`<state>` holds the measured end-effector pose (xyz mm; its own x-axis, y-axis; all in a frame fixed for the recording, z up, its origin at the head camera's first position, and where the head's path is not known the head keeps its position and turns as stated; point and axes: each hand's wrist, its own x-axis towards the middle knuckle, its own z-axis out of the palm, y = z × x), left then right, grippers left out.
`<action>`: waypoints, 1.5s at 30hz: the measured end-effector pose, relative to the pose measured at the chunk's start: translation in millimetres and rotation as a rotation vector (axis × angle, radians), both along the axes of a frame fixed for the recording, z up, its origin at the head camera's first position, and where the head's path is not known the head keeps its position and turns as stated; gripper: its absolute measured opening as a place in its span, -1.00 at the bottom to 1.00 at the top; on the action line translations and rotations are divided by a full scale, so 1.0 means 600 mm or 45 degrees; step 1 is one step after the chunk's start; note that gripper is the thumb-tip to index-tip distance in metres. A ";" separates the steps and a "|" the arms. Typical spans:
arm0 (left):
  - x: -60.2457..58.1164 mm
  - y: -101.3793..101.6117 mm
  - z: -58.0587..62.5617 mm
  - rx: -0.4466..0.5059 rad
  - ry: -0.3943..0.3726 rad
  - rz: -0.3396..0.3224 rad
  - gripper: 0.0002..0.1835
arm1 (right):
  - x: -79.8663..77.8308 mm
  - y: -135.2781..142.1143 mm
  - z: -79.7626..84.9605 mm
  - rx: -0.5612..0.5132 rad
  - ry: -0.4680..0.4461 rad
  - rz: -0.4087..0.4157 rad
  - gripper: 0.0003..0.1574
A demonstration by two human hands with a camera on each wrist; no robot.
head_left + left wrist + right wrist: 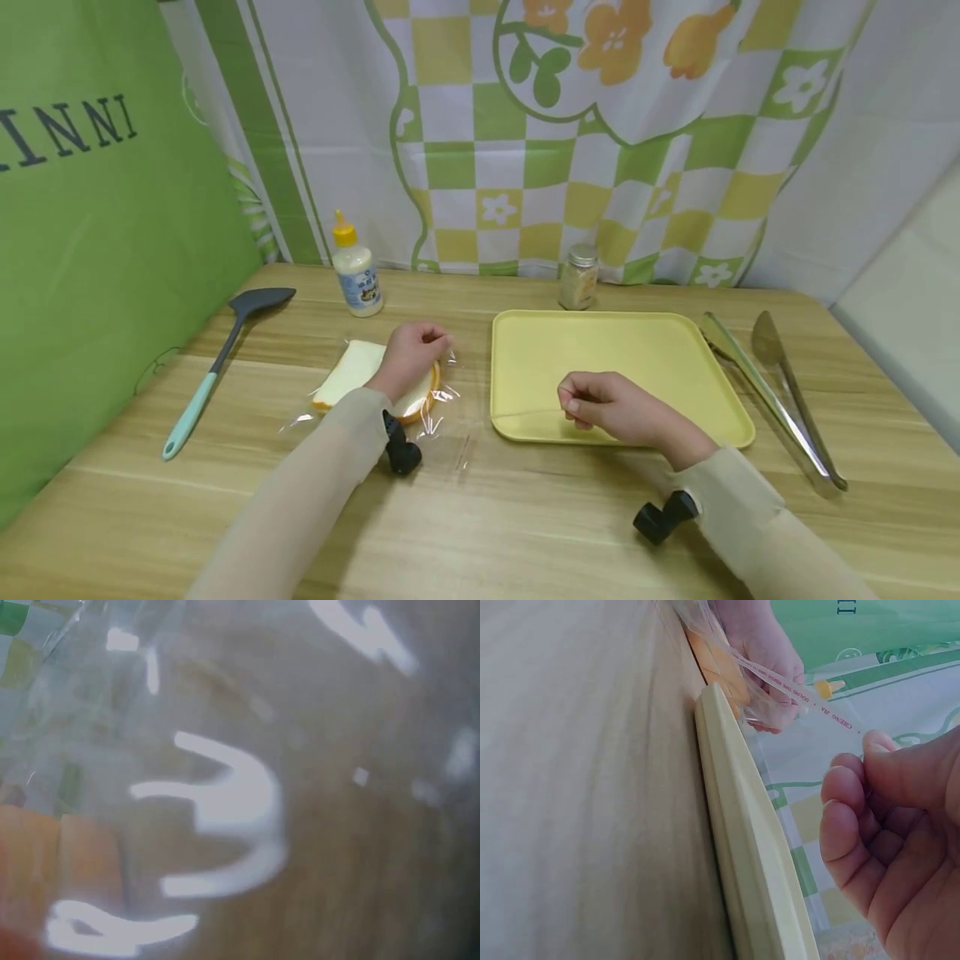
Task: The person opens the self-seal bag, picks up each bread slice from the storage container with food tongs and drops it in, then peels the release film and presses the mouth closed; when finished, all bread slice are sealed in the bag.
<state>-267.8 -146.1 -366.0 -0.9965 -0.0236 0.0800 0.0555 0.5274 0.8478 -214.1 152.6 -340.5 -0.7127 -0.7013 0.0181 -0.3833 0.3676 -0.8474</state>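
Note:
A slice of bread [348, 373] with a brown crust lies in a clear plastic bag [438, 402] on the table. My left hand [411, 358] is over it, its curled fingers pinching the bag's far right edge. Above the tray's near left part, my right hand [613, 407] pinches the end of a thin clear sealing strip between thumb and forefinger. Red print runs along this strip [802, 694], which stretches taut from the bag in the right wrist view. Glare on the plastic fills most of the left wrist view, with orange-brown crust [90, 855] at its lower left.
A yellow tray [600, 354] sits right of the bag. Behind stand a yellow-capped squeeze bottle [360, 279] and a small spice jar [579, 279]. A turner [217, 367] lies left; metal tongs [798, 400] lie right, touching or near the tray's edge.

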 end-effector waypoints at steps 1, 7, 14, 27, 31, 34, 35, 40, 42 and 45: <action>0.000 0.001 0.001 0.005 -0.002 0.002 -0.84 | 0.003 0.004 -0.001 -0.011 -0.002 0.005 -0.85; 0.002 0.003 0.003 0.016 -0.002 0.001 -0.84 | 0.018 0.028 -0.010 -0.128 0.002 0.064 -0.83; 0.004 0.000 0.000 0.024 0.005 0.014 -0.85 | 0.038 0.060 -0.019 -0.139 -0.092 0.010 -0.81; -0.001 -0.003 -0.005 0.046 0.002 0.053 -0.85 | 0.069 0.095 -0.035 -0.220 -0.182 -0.114 -0.76; -0.001 -0.002 -0.005 0.057 -0.005 0.056 -0.86 | 0.074 0.104 -0.037 -0.215 -0.198 -0.117 -0.76; 0.000 -0.002 -0.005 0.049 0.006 0.057 -0.86 | 0.078 0.109 -0.038 -0.244 -0.218 -0.100 -0.75; 0.000 -0.002 -0.005 0.047 0.012 0.057 -0.86 | 0.080 0.110 -0.039 -0.258 -0.228 -0.088 -0.75; 0.000 -0.003 -0.006 0.047 0.028 0.056 -0.86 | 0.086 0.117 -0.045 -0.302 -0.239 -0.006 -0.78; 0.000 -0.003 -0.006 0.045 0.031 0.056 -0.86 | 0.088 0.120 -0.048 -0.304 -0.239 0.001 -0.79; 0.001 -0.004 -0.005 0.043 0.030 0.053 -0.85 | 0.090 0.127 -0.054 -0.321 -0.243 -0.044 -0.81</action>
<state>-267.5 -148.5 -369.0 -0.9925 -0.0680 0.1015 0.0540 0.5007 0.8639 -159.8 228.6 -373.1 -0.7435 -0.6667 0.0519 -0.1992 0.1467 -0.9689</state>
